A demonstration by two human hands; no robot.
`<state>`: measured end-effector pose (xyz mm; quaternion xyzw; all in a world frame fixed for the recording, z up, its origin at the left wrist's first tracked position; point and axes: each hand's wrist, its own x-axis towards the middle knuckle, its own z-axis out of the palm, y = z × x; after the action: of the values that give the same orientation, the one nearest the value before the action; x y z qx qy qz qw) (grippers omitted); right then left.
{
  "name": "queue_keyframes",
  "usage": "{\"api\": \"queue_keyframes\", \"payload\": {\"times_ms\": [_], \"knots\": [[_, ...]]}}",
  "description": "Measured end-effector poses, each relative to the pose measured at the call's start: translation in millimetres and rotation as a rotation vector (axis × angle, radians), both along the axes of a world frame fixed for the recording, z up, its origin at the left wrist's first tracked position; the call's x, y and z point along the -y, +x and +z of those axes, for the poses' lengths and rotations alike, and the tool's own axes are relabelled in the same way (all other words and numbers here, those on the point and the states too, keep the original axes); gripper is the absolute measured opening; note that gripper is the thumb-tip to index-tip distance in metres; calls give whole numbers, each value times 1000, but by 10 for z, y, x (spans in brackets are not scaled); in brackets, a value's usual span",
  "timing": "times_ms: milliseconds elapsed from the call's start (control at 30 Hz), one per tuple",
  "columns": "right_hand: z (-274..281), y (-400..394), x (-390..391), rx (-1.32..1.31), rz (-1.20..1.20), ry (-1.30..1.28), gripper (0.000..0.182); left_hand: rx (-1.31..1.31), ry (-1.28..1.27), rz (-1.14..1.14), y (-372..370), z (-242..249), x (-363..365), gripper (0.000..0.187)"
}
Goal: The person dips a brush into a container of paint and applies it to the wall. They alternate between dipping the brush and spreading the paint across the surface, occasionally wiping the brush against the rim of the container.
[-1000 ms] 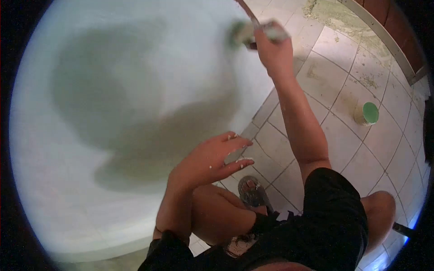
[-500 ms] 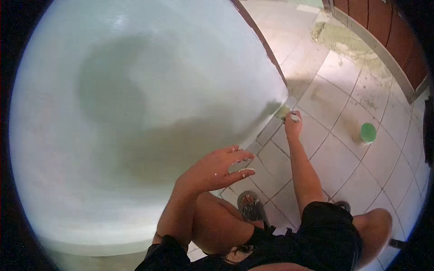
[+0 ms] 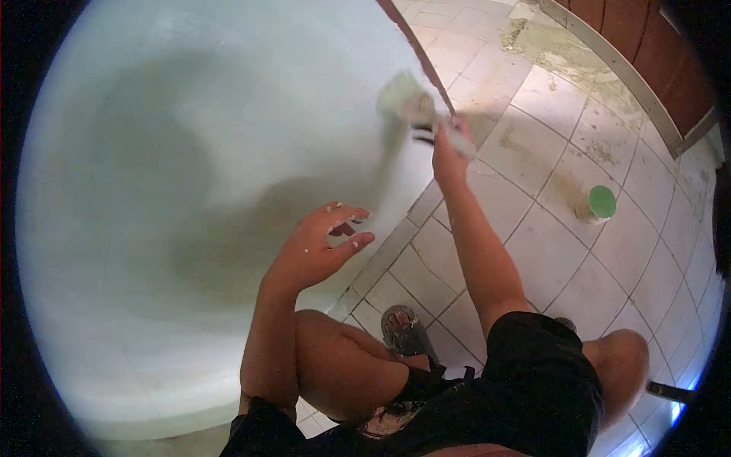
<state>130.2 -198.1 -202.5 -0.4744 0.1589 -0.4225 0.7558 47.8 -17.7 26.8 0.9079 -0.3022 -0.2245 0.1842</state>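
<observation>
My right hand is closed around the handle of a wide paintbrush, somewhat blurred by motion. The brush head carries pale green paint and lies over the pale green wall, close to its brown edge strip; whether the bristles touch is hard to tell. In front of the wall, my left hand holds nothing, its fingers curved and apart. White-green smears cover its fingertips and dot the back of the hand.
To the right, a green-topped cup stands on the white tile floor. Paint stains spread over tiles beside the brown wooden panel. My sandalled foot rests near the wall base.
My right hand has raised the paintbrush up and leftward from the wall's bottom corner to its side edge. The left hand has shifted left and up, still open. The view has turned slightly.
</observation>
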Motion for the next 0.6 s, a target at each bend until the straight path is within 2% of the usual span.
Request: {"api": "queue_keyframes", "payload": {"times_ms": [33,67,100,167,200,267,333,400,467,533,600], "knots": [[-235,-98,-97,-8,-54,-3,14,-5,2,66,-2,-14,-1,33],[-478,-219,-147,-31,14,137,14,-6,7,134,1,-20,-9,33],[-739,-286,-143,-49,86,278,13,2,14,125,21,-24,-11,33],[-1390,-331,-67,-166,116,324,15,-80,-33,80,2,-39,-21,34],[-1538,-347,23,-164,116,324,15,-77,-32,80,-15,-34,-18,34],[-1686,-266,183,-498,-30,-1,20,-43,29,29,-22,-13,-5,34],[-1738,63,321,-387,-165,-193,24,-20,29,-19,34,-20,-8,33],[-1059,281,380,-522,-348,-406,25,-6,30,-64,28,-60,-1,33],[-343,353,497,-425,-75,-197,19,-2,6,-56,42,-66,35,33],[377,253,557,-36,36,-66,14,-30,9,-63,83,-63,62,33],[890,158,564,140,107,-11,8,-79,6,-48,67,-80,84,33]]}}
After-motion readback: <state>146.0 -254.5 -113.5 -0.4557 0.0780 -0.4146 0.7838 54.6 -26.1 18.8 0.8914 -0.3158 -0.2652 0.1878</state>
